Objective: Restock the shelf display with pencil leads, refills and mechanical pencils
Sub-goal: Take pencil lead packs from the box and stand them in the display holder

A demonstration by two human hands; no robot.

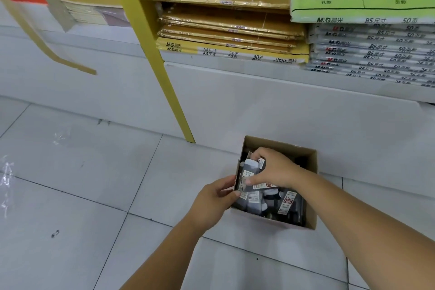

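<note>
An open cardboard box point(312, 186) stands on the tiled floor in front of the shelf, filled with several small dark packets of pencil leads point(286, 202) with white labels. My right hand point(274, 168) reaches into the box and grips a bunch of packets point(249, 173) at its left side, thumb underneath. My left hand point(215, 198) sits at the box's left wall, with its fingers curled round the lower end of the same bunch.
A yellow shelf post point(162, 73) slants down to the floor behind the box. Stacks of wrapped paper refills point(230, 28) and grey packs point(376, 52) lie on the low white shelf point(259, 92). Clear plastic scraps point(7, 179) lie on the floor at left.
</note>
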